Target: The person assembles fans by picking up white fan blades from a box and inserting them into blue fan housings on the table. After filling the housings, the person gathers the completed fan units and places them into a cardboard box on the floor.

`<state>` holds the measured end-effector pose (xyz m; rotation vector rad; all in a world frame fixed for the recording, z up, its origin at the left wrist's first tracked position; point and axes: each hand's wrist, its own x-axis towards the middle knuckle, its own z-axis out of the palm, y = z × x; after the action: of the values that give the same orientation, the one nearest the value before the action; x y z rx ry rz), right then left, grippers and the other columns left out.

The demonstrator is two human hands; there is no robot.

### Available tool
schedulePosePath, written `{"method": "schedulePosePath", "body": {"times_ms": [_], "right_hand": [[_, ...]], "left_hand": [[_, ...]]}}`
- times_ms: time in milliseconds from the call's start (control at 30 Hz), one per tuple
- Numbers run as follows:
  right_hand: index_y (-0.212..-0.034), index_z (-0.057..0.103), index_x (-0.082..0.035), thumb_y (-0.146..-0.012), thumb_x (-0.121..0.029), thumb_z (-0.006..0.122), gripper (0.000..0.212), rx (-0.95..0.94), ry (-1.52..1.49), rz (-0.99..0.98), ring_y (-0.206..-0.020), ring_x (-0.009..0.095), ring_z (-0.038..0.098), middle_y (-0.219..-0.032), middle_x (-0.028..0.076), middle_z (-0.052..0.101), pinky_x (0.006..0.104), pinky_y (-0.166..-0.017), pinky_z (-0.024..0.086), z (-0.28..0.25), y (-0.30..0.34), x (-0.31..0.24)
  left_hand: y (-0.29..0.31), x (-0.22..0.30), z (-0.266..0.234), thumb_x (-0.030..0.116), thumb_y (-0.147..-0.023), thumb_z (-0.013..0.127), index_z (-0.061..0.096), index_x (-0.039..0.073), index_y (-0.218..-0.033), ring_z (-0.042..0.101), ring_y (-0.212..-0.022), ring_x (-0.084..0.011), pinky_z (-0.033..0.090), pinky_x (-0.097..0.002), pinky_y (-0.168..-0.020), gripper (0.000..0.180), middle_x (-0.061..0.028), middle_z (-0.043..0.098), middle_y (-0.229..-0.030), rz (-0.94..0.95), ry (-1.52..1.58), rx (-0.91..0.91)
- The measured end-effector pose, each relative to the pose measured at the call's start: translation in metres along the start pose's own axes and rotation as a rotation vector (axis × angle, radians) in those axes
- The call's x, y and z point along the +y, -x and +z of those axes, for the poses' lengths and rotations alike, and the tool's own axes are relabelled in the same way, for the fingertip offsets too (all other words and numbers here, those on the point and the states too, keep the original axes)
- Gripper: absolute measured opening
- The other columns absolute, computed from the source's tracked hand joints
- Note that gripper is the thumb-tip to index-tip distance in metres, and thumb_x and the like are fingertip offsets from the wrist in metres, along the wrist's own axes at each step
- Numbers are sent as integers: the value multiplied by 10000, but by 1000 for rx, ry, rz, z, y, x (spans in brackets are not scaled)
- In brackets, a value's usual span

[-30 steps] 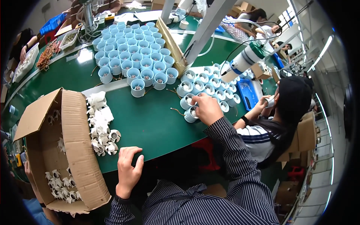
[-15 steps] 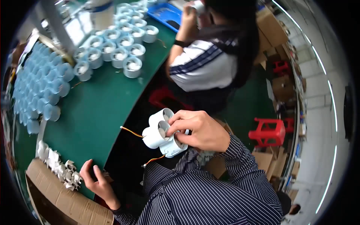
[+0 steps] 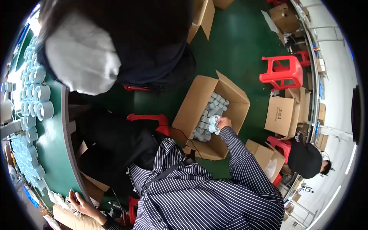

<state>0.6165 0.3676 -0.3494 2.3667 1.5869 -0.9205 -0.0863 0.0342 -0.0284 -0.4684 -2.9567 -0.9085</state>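
My right hand point(image 3: 224, 122) reaches down into an open cardboard box point(image 3: 239, 109) on the floor, its fingers closed on a small cluster of white cylindrical housings point(image 3: 213, 127). Under and around them, many more pale housings point(image 3: 220, 100) are heaped in the box. Off to the left, my left hand point(image 3: 81, 205) rests by the table's near corner, fingers apart and holding nothing. White scraps point(image 3: 61, 201) lie beside it.
Rows of light-blue and white housings point(image 3: 43, 109) stand on the green table point(image 3: 57, 153). A person in a white and dark top point(image 3: 82, 57) sits close at the upper left. Red stools point(image 3: 281, 73) and other cardboard boxes point(image 3: 279, 115) stand to the right.
My view has swung to the right. My right hand has carried the cluster of housings from above my lap into the box. My left hand stays near the table's corner.
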Motion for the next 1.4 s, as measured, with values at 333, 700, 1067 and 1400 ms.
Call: {"method": "schedulePosePath", "body": {"times_ms": [333,700,1067,1400], "right_hand": [[-1118,856,-110,-900,-202,801,243,-128,113,268,-1013,373,788,-1053,181,818,474,-866,626,238,-62,26],[-1124,864,-147,-894,-184,760,255,-39,11,112,-958,371,791,-1012,190,815,445,-892,638,192,-71,-21],[-1044,788,-9,-998,-68,693,121,-196,-633,171,-589,139,682,-811,83,767,308,-531,541,96,12,-56],[-1096,772,6,-1021,-52,703,117,-425,-353,-1076,-675,112,695,-853,57,758,273,-636,580,-76,231,-429]], "left_hand": [[-41,-31,-6,235,-1117,575,661,59,-1368,611,-1179,-185,471,-327,-1085,319,-95,669,-1284,-160,31,-112],[-20,-19,-18,208,-1118,584,651,45,-1304,598,-1139,-161,483,-308,-1042,257,-71,664,-1224,-274,307,-35],[-4,-15,6,170,-1093,625,717,4,-1243,650,-1099,-188,513,-326,-1014,242,-64,716,-1179,-21,14,154],[3,38,26,52,-956,702,721,12,-1036,616,-890,-216,496,-356,-827,91,-74,662,-939,187,39,356]]}}
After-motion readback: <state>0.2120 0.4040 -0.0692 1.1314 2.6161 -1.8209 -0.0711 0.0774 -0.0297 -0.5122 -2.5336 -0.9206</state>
